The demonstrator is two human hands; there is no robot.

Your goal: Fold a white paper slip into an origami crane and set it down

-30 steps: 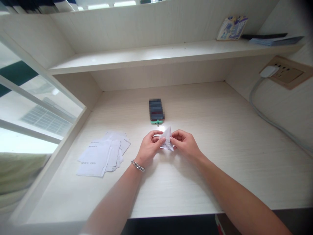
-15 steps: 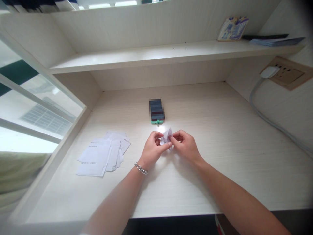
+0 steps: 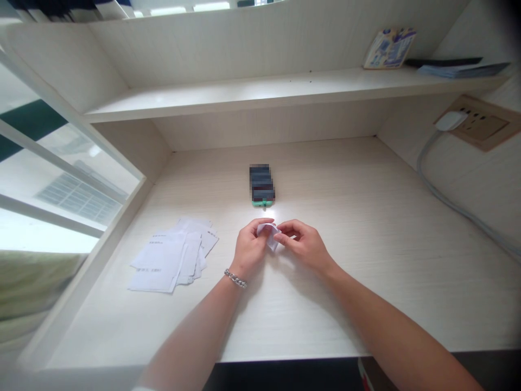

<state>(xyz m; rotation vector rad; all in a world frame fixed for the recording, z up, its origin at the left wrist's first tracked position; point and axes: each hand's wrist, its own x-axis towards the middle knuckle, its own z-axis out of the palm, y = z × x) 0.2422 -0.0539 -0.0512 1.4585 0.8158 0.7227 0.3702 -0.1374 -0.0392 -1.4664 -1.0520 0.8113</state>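
Note:
My left hand (image 3: pixel 251 248) and my right hand (image 3: pixel 303 244) meet in front of me above the desk. Between their fingers is a small piece of white paper folded into a compact shape (image 3: pixel 271 237), and both hands pinch it. A chain bracelet (image 3: pixel 235 278) circles my left wrist. A phone in a dark case with a green lower edge (image 3: pixel 262 185) lies just beyond my hands, not touching them. To the left of my left hand lies a loose pile of printed white paper sheets (image 3: pixel 166 260).
The pale wood-grain desk (image 3: pixel 345 304) ends in a front edge below my forearms. Above it runs a shelf (image 3: pixel 244 92) holding a booklet and dark flat items. A wall socket (image 3: pixel 480 122) with a white plug and grey cable sits right; a glass pane stands left.
The paper has gone from a tall pointed triangle to a smaller, flatter folded shape. My hands have lowered slightly with it, and my right fingers now pinch its right side.

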